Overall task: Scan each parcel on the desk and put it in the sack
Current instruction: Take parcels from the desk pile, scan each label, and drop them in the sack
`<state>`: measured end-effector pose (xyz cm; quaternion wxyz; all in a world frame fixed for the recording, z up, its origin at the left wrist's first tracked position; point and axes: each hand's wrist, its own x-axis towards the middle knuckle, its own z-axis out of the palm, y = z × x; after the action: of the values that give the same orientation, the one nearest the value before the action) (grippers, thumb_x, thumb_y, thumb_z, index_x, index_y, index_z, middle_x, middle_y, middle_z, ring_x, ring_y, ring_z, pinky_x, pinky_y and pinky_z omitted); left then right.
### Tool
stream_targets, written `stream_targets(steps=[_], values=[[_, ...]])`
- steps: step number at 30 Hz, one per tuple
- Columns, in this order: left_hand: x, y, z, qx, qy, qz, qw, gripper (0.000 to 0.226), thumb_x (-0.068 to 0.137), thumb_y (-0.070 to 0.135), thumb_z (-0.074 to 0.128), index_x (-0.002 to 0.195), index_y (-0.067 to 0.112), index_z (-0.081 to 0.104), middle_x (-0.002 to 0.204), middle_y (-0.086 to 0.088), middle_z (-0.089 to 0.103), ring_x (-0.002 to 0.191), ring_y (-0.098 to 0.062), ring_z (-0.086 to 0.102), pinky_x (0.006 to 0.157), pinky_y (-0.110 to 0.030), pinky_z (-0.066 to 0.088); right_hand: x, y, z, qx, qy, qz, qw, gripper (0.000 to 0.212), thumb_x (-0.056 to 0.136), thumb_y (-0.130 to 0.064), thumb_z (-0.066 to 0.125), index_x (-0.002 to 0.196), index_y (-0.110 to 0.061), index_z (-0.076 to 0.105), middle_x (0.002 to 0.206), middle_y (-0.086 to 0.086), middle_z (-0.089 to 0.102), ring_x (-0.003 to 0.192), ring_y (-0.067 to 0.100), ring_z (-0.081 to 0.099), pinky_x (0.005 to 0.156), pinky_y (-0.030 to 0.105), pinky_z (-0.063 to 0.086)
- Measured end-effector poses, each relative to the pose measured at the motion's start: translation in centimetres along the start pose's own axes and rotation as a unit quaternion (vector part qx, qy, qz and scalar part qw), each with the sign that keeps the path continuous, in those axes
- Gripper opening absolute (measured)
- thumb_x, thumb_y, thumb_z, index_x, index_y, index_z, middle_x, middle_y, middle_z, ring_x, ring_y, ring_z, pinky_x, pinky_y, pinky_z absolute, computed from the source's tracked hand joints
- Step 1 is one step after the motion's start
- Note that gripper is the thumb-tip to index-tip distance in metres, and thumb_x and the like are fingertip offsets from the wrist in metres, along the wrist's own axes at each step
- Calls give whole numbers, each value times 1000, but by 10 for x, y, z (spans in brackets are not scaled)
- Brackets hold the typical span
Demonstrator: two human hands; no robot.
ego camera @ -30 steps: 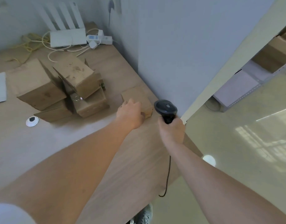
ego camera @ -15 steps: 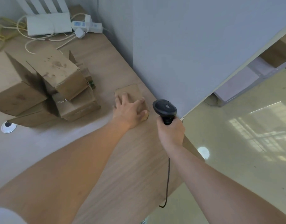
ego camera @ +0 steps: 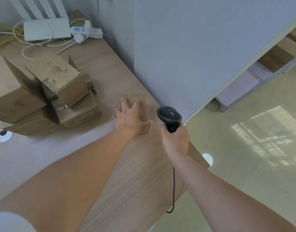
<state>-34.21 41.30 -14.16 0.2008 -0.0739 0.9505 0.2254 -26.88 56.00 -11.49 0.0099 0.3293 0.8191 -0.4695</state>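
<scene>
Centrally, we see the left hand [ego camera: 129, 118] resting, fingers spread, on a small cardboard parcel [ego camera: 140, 106] at the desk's [ego camera: 123, 173] right edge; the right hand [ego camera: 175, 139] grips a barcode scanner [ego camera: 169, 115] beside it.

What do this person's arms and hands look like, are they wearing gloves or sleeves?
No gloves: both the left hand and the right hand are bare, as are both forearms. The edge of a white short sleeve shows at the left upper arm. No watch or rings visible.

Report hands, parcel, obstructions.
Left hand flat on small brown cardboard parcel. Right hand grips black handheld scanner. Sack not in view. Nothing obstructing.
</scene>
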Motion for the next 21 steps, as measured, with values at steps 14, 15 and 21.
stream_targets(steps=[14, 15, 21], values=[[-53, -38, -3, 56, -20, 4, 998, 84, 81, 57, 70, 153, 50, 27, 164, 2, 14, 130, -46, 35, 107, -59, 40, -54, -5, -1, -8, 12, -11, 1000, 24, 87, -39, 72, 81, -19, 63, 77, 1, 69, 73, 23, 67, 68, 36, 56], [-62, -42, -6, 50, -21, 1, 999, 84, 82, 57, 69, 154, 49, 27, 164, 1, 15, 131, -47, 35, 108, -60, 39, -60, -5, -3, -6, 8, -17, 1000, 24, 88, -39, 73, 81, -18, 63, 78, 1, 69, 73, 23, 67, 67, 36, 56], [-141, -67, -23, 34, 26, -34, 998, 75, 81, 54, 73, 148, 45, 39, 158, 4, 23, 126, -45, 39, 99, -56, 41, -110, -4, -18, 4, -33, -73, 997, 18, 90, -32, 73, 81, -21, 62, 68, -7, 62, 66, 18, 61, 65, 31, 46]])
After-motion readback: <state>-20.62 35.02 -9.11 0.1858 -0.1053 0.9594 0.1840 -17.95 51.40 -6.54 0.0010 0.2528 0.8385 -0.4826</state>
